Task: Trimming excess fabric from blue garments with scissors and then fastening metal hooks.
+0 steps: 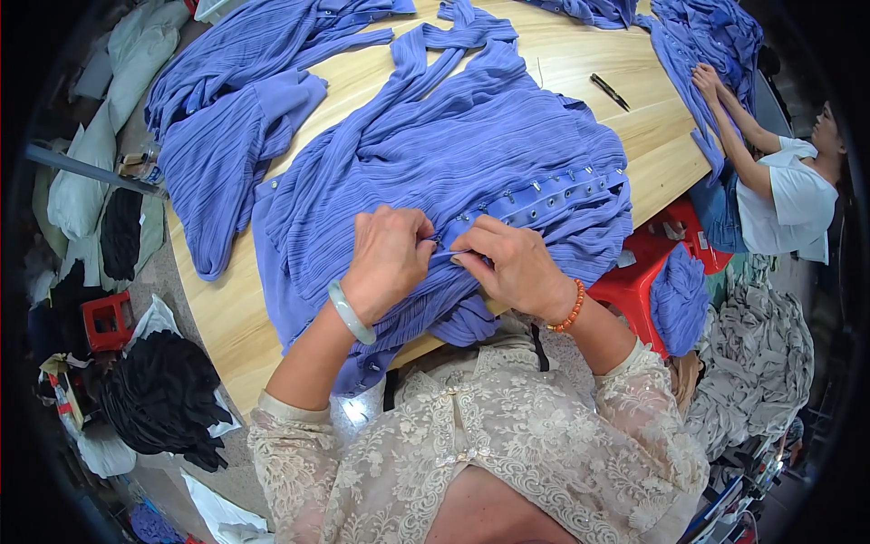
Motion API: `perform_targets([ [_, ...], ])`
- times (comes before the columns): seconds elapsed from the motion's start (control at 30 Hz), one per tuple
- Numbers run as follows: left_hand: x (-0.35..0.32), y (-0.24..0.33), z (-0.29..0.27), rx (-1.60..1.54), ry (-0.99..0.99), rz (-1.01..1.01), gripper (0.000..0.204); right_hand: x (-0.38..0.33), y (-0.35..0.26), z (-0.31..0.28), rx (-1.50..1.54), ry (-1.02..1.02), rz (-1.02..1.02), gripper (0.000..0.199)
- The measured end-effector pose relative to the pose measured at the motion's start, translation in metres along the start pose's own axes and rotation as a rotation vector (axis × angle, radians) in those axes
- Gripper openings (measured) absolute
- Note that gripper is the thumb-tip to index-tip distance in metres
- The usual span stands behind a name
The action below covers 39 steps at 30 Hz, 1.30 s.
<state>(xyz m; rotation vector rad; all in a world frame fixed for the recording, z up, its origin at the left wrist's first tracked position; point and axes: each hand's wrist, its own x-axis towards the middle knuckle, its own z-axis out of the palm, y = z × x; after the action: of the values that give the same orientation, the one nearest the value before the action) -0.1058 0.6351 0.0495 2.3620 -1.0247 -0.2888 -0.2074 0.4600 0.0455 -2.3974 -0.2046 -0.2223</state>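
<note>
A periwinkle-blue pleated garment [435,136] lies spread on the wooden table in front of me. Along its band [530,204] run a row of small metal-looking fasteners and a row of dark-ringed holes. My left hand [390,254], with a pale bangle at the wrist, is closed in a pinch at the near end of this band. Close to its right, my right hand [517,269], wearing an orange bead bracelet, pinches the garment's edge between thumb and fingers. The fingertips of both hands nearly meet, and the bit of cloth between them is partly hidden.
More blue garments [217,136] lie at the table's left and far right. A dark pen [609,92] rests on the wooden table [580,54]. At the right, a co-worker [779,181] handles blue cloth. Red stools [639,281], grey fabric [757,363] and a black cloth pile [163,394] stand around.
</note>
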Motion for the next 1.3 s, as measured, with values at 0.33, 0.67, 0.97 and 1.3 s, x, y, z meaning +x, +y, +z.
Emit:
perform_targets([
  [0.33, 0.001, -0.019, 0.006, -0.358, -0.061, -0.042, 0.011, 0.020, 0.008, 0.007, 0.126, -0.002, 0.020, 0.013],
  [0.67, 0.004, -0.022, 0.005, -0.315, 0.003, 0.019, 0.009, 0.025, 0.012, 0.007, 0.388, -0.062, 0.283, 0.016],
  [0.97, -0.003, -0.017, 0.009, -0.589, -0.110, -0.244, 0.014, 0.017, 0.006, 0.009, 0.402, -0.072, 0.374, 0.022],
  [1.3, -0.002, -0.030, 0.006, -0.719, -0.167, -0.230, 0.014, 0.008, 0.011, 0.004, 0.197, -0.047, 0.306, 0.024],
])
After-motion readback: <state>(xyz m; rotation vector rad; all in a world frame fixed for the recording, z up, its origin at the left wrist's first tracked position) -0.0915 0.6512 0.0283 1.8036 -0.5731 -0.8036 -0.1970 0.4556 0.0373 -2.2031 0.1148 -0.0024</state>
